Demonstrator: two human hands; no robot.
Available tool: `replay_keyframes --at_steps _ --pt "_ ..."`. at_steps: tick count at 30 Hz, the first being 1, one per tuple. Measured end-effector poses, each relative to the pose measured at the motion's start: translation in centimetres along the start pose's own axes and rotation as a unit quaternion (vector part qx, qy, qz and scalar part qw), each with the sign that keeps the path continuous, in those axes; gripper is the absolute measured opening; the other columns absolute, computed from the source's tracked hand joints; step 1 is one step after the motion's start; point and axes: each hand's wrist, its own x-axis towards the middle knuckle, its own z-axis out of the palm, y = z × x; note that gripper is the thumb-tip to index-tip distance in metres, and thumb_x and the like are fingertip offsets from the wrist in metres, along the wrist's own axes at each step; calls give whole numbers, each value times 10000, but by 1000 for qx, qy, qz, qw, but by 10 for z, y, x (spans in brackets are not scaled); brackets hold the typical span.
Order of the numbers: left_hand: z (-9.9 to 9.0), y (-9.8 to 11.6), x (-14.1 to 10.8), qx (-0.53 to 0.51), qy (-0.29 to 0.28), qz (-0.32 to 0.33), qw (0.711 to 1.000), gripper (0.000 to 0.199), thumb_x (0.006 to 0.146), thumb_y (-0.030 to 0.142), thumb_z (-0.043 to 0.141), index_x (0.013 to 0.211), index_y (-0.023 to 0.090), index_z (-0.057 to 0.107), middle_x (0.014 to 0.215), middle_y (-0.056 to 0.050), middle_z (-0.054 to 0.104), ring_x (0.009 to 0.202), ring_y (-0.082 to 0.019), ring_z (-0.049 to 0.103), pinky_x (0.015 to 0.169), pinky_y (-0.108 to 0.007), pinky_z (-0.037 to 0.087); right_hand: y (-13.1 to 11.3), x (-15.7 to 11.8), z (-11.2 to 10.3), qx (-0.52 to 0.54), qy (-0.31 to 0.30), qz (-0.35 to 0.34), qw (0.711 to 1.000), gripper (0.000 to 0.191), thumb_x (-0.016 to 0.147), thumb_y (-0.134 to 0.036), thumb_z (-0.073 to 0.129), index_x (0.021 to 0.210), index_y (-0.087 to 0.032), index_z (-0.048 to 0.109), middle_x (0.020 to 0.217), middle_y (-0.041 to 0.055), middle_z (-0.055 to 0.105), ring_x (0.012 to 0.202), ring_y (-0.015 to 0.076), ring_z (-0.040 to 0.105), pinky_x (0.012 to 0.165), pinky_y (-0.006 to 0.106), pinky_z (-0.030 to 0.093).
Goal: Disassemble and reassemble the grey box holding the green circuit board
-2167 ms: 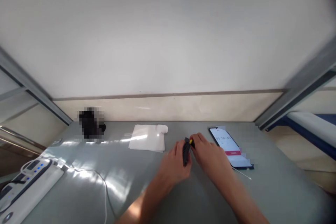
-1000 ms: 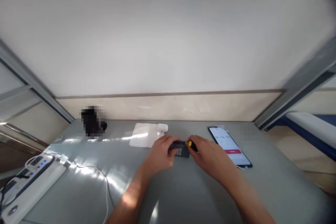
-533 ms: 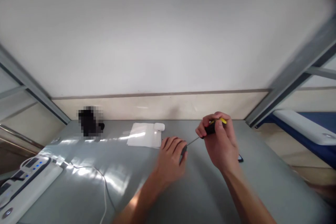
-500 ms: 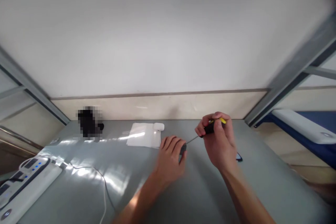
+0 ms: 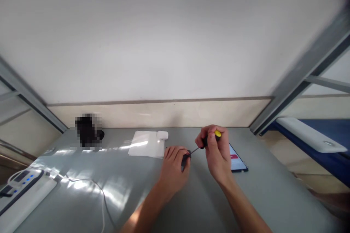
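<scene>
My left hand (image 5: 175, 165) is wrapped over a small dark block-like object (image 5: 186, 158), holding it at the grey tabletop; most of it is hidden under my fingers. In my right hand (image 5: 217, 153) is a screwdriver (image 5: 217, 135) with a black and yellow handle, gripped in a fist. Its thin metal shaft slants down to the left, and the tip meets the right side of the dark object. Whether the tip sits in a screw I cannot tell. Beside my right wrist lies a phone (image 5: 237, 161) with its screen lit.
White paper sheets (image 5: 144, 145) lie near the wall, with a small white rounded object (image 5: 163, 135) on their corner. A pixelated dark item (image 5: 86, 131) stands at the back left. A power strip (image 5: 27, 193) and a white cable (image 5: 90, 180) occupy the left side.
My right hand has moved left with the screwdriver, closer to my left hand, uncovering more of the phone. The view has shifted slightly.
</scene>
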Motion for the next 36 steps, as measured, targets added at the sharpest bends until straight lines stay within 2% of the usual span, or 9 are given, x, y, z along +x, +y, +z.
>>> replay_keyframes --at_steps 4,12,23,29,32,36 --pt "0 0 0 -5 4 -1 1000 137 948 120 583 1024 229 619 1061 -47 748 1022 -232 684 961 -412 492 2 1 -1 19 14 -10 1000 148 1098 -425 502 1043 -290 479 911 -45 474 646 92 506 634 279 425" --pt "2 -1 0 -21 13 9 1000 146 951 112 579 1037 228 603 1063 -39 738 1006 -228 666 939 -406 477 2 -4 2 31 -7 -1 999 116 1094 -405 537 1056 -299 508 924 -35 510 677 106 535 647 289 447" --pt "0 2 1 -14 23 11 1000 151 934 105 573 1017 226 609 1032 -39 735 984 -222 669 926 -394 474 1 -2 0 27 -4 -4 1000 106 1093 -400 542 1068 -298 528 918 -39 515 670 101 527 642 283 438" --pt "4 8 -2 -15 47 -1 999 177 914 90 562 1017 228 602 1023 -44 738 977 -225 670 914 -395 464 2 -5 -1 -24 -46 -34 998 162 1096 -428 508 1218 -321 508 967 -17 539 684 119 535 649 297 481" --pt "7 10 -4 -12 55 -18 998 192 912 87 551 1031 230 599 1037 -50 736 987 -234 670 912 -404 456 0 -4 2 -15 -60 -71 996 98 1108 -382 493 1196 -340 491 1021 -18 540 662 106 542 631 283 484" --pt "8 9 -4 -10 30 -21 999 217 898 78 560 1051 230 587 1070 -63 735 1008 -249 670 898 -407 455 -6 -3 2 -9 -101 -82 991 83 1086 -329 546 1145 -298 597 1036 11 532 798 148 610 688 309 496"
